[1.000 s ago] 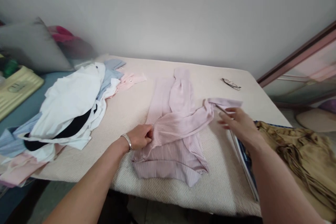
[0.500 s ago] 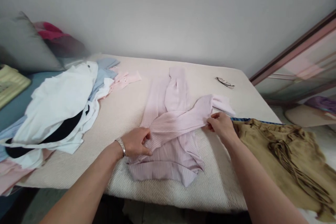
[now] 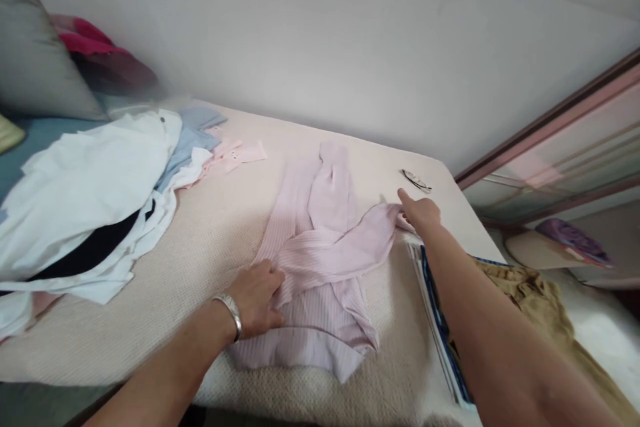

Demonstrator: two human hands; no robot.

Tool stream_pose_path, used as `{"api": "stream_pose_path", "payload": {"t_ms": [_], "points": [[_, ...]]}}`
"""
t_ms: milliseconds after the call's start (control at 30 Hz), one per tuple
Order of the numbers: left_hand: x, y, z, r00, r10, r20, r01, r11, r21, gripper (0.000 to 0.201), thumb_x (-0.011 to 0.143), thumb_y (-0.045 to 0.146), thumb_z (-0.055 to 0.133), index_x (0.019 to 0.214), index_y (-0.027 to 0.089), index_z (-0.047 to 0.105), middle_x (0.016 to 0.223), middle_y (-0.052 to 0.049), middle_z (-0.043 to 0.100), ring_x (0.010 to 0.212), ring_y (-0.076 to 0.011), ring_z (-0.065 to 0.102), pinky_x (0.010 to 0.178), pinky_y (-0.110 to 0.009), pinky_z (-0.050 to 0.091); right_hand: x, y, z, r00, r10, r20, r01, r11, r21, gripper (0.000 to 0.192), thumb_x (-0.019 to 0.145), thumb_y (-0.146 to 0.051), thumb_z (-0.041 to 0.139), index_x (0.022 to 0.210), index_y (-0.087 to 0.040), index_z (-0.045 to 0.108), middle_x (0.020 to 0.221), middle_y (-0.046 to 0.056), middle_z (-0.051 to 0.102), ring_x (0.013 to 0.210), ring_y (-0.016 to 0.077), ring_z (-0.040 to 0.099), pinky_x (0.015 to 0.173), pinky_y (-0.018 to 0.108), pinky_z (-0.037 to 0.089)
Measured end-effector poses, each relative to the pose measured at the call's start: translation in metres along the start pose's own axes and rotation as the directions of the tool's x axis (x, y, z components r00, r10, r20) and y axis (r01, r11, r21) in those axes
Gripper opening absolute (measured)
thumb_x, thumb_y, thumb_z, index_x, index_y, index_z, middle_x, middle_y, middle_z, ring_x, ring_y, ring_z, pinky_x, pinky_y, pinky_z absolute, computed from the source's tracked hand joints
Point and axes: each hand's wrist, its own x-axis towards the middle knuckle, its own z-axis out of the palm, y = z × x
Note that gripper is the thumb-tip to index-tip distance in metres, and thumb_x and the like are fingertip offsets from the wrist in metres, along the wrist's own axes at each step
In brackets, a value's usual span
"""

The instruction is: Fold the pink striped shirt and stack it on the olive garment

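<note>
A pale pink ribbed top (image 3: 320, 260) lies spread on a cream textured table cover (image 3: 200, 267), one sleeve folded across its body. My left hand (image 3: 256, 303), with a silver bracelet at the wrist, lies flat on the left edge of the top, pinning it down. My right hand (image 3: 420, 212) grips the cuff end of the folded sleeve at the garment's right side, stretched away from the body of the top.
A heap of white, blue, black and pink clothes (image 3: 90, 207) lies at the left. Glasses (image 3: 416, 180) rest near the far right corner. A brown fringed garment (image 3: 540, 300) on a blue-striped stack (image 3: 440, 327) sits at the right. Grey pillow (image 3: 35, 60) at far left.
My right hand has pulled the sleeve end farther to the right and away from me. My left hand has flattened onto the top. The view has tilted and shifted.
</note>
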Motion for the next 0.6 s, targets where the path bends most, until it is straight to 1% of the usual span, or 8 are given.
{"api": "stream_pose_path", "payload": {"t_ms": [100, 133, 200, 300, 400, 467, 533, 600], "points": [[0.002, 0.0, 0.003, 1.0, -0.015, -0.008, 0.015, 1.0, -0.004, 0.033, 0.073, 0.043, 0.068, 0.095, 0.018, 0.062, 0.11, -0.012, 0.057, 0.099, -0.0319, 0.059, 0.087, -0.05, 0.05, 0.024, -0.008, 0.005, 0.995, 0.1, 0.019, -0.099, 0.995, -0.031, 0.021, 0.074, -0.036, 0.072, 0.074, -0.016, 0.07, 0.054, 0.011, 0.061, 0.069, 0.0296, 0.067, 0.07, 0.038, 0.053], [0.003, -0.001, 0.005, 1.0, -0.016, -0.013, 0.016, 1.0, -0.001, 0.029, 0.074, 0.039, 0.067, 0.094, 0.018, 0.062, 0.11, -0.012, 0.057, 0.099, -0.0316, 0.059, 0.087, -0.05, 0.05, 0.028, -0.008, 0.005, 0.992, 0.124, 0.009, -0.123, 0.992, -0.035, 0.014, 0.069, -0.028, 0.073, 0.073, -0.015, 0.071, 0.052, 0.01, 0.059, 0.068, 0.0289, 0.066, 0.07, 0.038, 0.052], [0.004, -0.002, 0.006, 1.0, -0.009, -0.02, 0.009, 1.0, 0.014, 0.02, 0.075, 0.028, 0.063, 0.092, 0.018, 0.062, 0.107, -0.012, 0.058, 0.097, -0.0302, 0.06, 0.085, -0.048, 0.05, 0.034, -0.006, -0.001, 0.988, 0.15, -0.043, -0.151, 0.988, -0.023, 0.009, 0.065, -0.017, 0.069, 0.071, -0.012, 0.071, 0.05, 0.01, 0.058, 0.068, 0.0279, 0.065, 0.069, 0.036, 0.051], [0.004, -0.004, 0.008, 1.0, 0.0, -0.009, 0.0, 0.999, 0.045, 0.017, 0.075, 0.016, 0.058, 0.091, 0.018, 0.063, 0.105, -0.011, 0.058, 0.096, -0.0289, 0.06, 0.083, -0.046, 0.051, 0.033, -0.001, -0.018, 0.977, 0.131, -0.166, -0.122, 0.991, 0.06, 0.011, 0.068, -0.017, 0.063, 0.072, -0.01, 0.071, 0.05, 0.01, 0.058, 0.065, 0.0241, 0.063, 0.063, 0.031, 0.048], [0.004, -0.004, 0.007, 1.0, 0.003, 0.016, -0.004, 0.998, 0.062, 0.016, 0.075, 0.013, 0.058, 0.088, 0.019, 0.064, 0.105, -0.011, 0.059, 0.096, -0.0287, 0.06, 0.081, -0.045, 0.051, 0.026, 0.006, -0.033, 0.953, 0.093, -0.288, -0.038, 0.981, 0.19, 0.02, 0.076, -0.024, 0.056, 0.08, -0.01, 0.071, 0.053, 0.007, 0.058, 0.056, 0.0181, 0.06, 0.053, 0.025, 0.044], [0.004, -0.004, 0.005, 0.999, -0.004, 0.032, 0.001, 0.998, 0.064, 0.013, 0.075, 0.012, 0.058, 0.085, 0.019, 0.064, 0.105, -0.011, 0.059, 0.096, -0.0276, 0.06, 0.082, -0.043, 0.051, 0.02, 0.011, -0.035, 0.939, 0.092, -0.331, 0.003, 0.961, 0.275, 0.024, 0.079, -0.026, 0.054, 0.085, -0.01, 0.07, 0.054, 0.006, 0.058, 0.052, 0.0165, 0.059, 0.048, 0.023, 0.042], [0.003, -0.002, 0.002, 0.999, -0.019, 0.047, 0.017, 0.998, 0.057, 0.01, 0.074, 0.015, 0.062, 0.082, 0.019, 0.062, 0.106, -0.01, 0.059, 0.098, -0.0272, 0.06, 0.083, -0.042, 0.05, 0.016, 0.015, -0.03, 0.934, 0.106, -0.342, 0.022, 0.936, 0.352, 0.026, 0.08, -0.026, 0.053, 0.089, -0.009, 0.07, 0.055, 0.005, 0.056, 0.051, 0.0166, 0.058, 0.045, 0.023, 0.041], [0.003, 0.001, 0.001, 0.998, -0.049, 0.046, 0.047, 0.998, 0.032, 0.017, 0.072, 0.024, 0.068, 0.086, 0.018, 0.061, 0.108, -0.011, 0.06, 0.1, -0.0281, 0.06, 0.086, -0.043, 0.05, 0.014, 0.015, -0.023, 0.936, 0.119, -0.332, 0.033, 0.907, 0.419, 0.028, 0.082, -0.028, 0.052, 0.095, -0.009, 0.068, 0.057, 0.004, 0.056, 0.051, 0.0167, 0.057, 0.044, 0.023, 0.043]]}}
